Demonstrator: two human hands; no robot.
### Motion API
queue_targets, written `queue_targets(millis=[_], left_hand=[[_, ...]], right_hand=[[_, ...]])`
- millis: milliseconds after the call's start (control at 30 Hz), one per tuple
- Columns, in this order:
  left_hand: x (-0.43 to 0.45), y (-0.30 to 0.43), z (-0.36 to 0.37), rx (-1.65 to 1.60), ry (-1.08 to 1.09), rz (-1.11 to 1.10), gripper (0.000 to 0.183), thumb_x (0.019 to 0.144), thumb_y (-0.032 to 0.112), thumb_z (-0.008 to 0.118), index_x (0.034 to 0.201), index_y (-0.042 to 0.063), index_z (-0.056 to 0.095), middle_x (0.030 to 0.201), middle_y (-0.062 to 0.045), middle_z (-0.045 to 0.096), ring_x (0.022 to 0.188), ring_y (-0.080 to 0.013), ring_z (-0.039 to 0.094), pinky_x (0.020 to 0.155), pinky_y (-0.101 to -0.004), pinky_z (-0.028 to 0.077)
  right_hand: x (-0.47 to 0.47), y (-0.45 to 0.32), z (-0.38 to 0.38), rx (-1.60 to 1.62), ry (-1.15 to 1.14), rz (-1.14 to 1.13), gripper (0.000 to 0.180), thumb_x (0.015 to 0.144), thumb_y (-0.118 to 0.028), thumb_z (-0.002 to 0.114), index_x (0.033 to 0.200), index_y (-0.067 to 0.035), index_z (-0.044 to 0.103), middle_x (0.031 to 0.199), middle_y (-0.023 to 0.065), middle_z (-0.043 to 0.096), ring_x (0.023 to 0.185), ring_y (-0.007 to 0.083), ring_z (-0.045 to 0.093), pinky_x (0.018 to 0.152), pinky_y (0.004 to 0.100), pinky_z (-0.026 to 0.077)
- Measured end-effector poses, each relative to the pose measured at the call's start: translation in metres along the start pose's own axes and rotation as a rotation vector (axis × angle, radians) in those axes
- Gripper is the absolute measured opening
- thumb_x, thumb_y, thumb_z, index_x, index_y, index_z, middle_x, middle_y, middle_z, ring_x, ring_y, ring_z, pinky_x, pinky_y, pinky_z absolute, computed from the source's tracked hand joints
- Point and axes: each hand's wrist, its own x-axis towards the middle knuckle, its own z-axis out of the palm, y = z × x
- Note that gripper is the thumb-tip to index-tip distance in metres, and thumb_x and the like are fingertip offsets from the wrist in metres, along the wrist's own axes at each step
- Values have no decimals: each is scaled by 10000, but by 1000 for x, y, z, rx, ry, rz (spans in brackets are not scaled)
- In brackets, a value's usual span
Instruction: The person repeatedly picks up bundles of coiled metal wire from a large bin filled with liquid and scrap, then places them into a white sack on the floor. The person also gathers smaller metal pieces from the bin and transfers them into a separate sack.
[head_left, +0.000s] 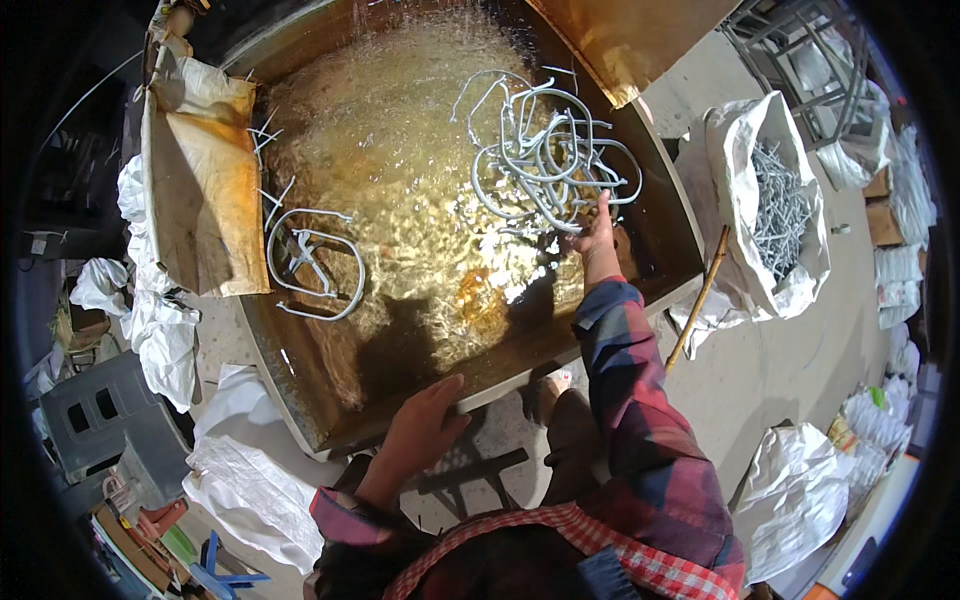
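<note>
Before me is a metal tank (480, 391) holding moving, yellowish water (405, 135). A tangled heap of bent galvanized metal rod pieces (551, 154), curved into loops and hooks, lies at its right side. My right hand (598, 244) reaches over the tank to the near edge of this heap. One finger is raised against the rods; whether the others grip a piece is hidden. At the front rim rests my left hand (424, 420), empty, with thumb and fingers apart. A separate bent rod piece (356, 277) lies at the tank's left side.
To the right stands a white woven sack (739, 195) full of small metal parts (780, 210), with a wooden stick (697, 300) beside it. A rust-stained sheet (202, 187) covers the tank's left edge. A grey plastic crate (112, 420) and white sacks (247, 487) lie left.
</note>
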Motion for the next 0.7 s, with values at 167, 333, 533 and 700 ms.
queue_targets(millis=[167,333,533,700], left_hand=[[1,1,-6,13,-24,-73,503,789,204,622,1231,23,462,1163,-203,549,1031,-382,534,872,-414,436],[-3,-2,-5,19,-28,-87,513,798,225,613,1249,41,453,1168,-203,547,1033,-387,533,873,-424,434],[-5,-8,0,91,-23,-60,518,803,234,607,1257,40,450,1188,-208,532,1037,-384,531,877,-422,435],[-5,-11,0,128,-2,-22,536,787,212,618,1255,18,442,1177,-205,540,1039,-375,532,881,-423,436]], right_hand=[[6,-2,12,61,11,-86,640,723,-623,624,1181,-192,511,1217,36,504,884,307,529,674,496,453],[15,-9,25,220,-56,3,506,754,-519,664,1088,-150,569,1019,47,560,864,248,560,724,441,493],[21,-15,38,159,-52,-28,207,788,-368,677,808,-175,605,659,-17,527,566,138,469,522,305,448],[17,-22,38,140,-95,-93,112,783,-202,632,844,-129,572,669,13,525,556,158,486,510,285,448]])
